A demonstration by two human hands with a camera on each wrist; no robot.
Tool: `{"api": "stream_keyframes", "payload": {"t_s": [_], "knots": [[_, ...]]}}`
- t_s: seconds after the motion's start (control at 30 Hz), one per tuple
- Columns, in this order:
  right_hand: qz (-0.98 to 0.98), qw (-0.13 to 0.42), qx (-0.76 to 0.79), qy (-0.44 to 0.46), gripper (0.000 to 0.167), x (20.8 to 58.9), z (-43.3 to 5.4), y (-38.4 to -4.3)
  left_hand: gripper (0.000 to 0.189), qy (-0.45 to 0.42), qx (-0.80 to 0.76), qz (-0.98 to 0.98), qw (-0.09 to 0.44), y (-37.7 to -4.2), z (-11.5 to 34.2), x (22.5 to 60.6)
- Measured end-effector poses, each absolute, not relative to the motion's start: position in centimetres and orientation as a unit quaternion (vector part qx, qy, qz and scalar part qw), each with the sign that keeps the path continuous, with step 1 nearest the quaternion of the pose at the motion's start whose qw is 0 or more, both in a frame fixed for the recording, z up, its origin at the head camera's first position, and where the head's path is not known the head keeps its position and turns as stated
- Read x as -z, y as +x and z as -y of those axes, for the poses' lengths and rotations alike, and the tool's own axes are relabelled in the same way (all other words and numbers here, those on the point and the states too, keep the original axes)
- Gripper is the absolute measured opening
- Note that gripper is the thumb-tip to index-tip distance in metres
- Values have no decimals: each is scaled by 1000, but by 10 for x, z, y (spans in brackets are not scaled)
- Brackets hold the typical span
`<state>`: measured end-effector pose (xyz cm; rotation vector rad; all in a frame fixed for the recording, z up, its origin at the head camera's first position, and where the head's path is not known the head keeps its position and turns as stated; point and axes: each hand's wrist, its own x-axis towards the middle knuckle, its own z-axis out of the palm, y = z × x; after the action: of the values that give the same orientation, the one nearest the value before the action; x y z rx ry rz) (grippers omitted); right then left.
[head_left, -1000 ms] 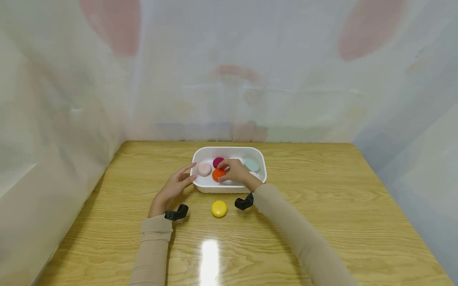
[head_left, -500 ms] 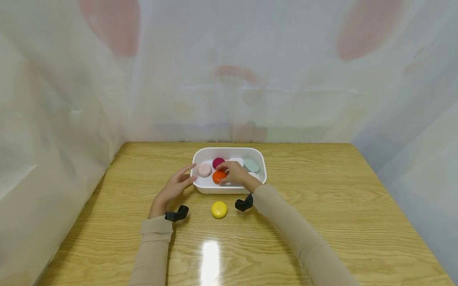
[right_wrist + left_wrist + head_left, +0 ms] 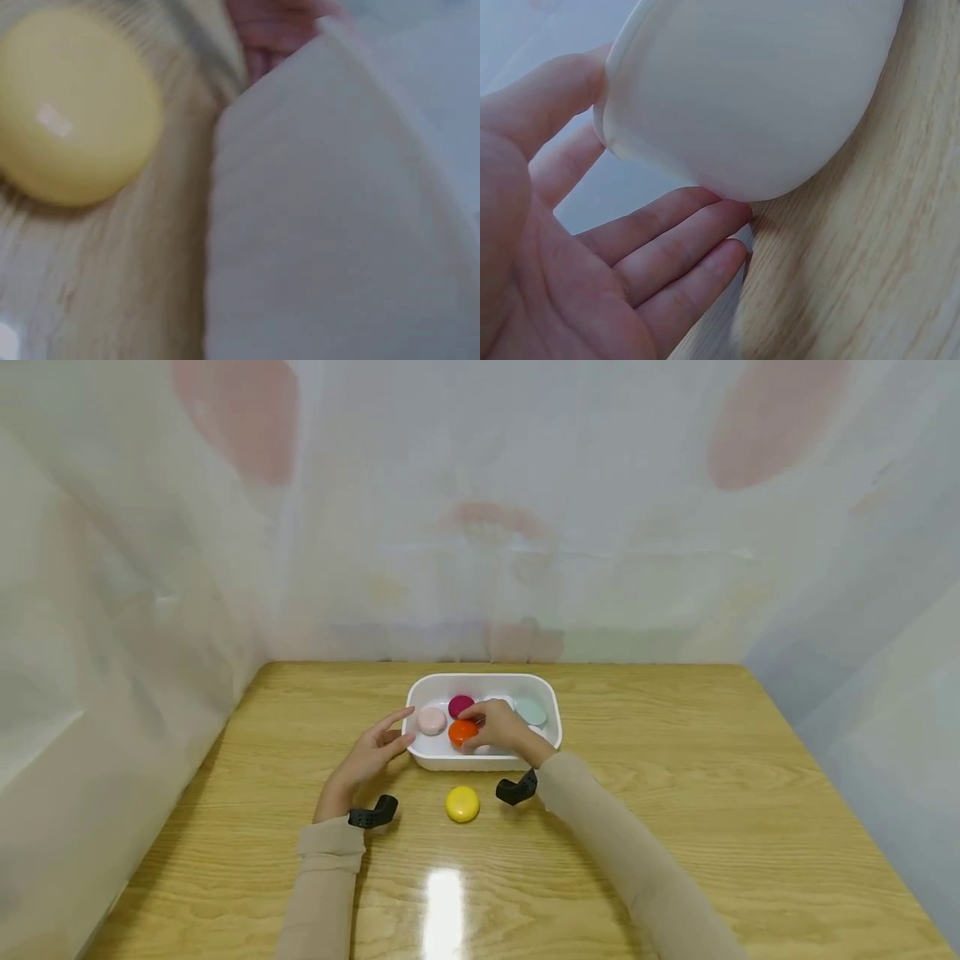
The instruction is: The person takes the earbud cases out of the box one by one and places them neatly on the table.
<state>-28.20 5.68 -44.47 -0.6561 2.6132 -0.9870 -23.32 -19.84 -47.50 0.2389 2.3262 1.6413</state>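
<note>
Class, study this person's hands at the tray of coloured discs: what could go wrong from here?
The right hand pinches the orange disc close beside the crimson disc and might nudge that one. The left hand touches only one end of the white tray, so a bump could swivel it.

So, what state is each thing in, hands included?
Box: upright, uncovered
Yellow disc: flat on table, outside box
Orange disc: in box, right hand round it
Pale pink disc: in box, untouched
Dark red disc: in box
Pale green disc: in box
White pieces: in box, partly hidden
Left hand: fingers touching box end
Right hand: fingers curled round orange disc
</note>
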Motion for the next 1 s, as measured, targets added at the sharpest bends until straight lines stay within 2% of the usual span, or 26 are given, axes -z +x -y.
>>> {"api": "stream_keyframes", "payload": {"t_s": [0.17, 0.53, 1.0], "knots": [[-886, 121, 391, -221, 43, 438, -63, -277, 58, 70, -571, -805, 143, -232, 198, 475], [-851, 86, 454, -250, 48, 429, -75, -262, 58, 62, -587, -793, 150, -231, 197, 475], [-781, 57, 564, -263, 49, 434, -96, -221, 59, 63, -589, -791, 152, -233, 199, 478]]}}
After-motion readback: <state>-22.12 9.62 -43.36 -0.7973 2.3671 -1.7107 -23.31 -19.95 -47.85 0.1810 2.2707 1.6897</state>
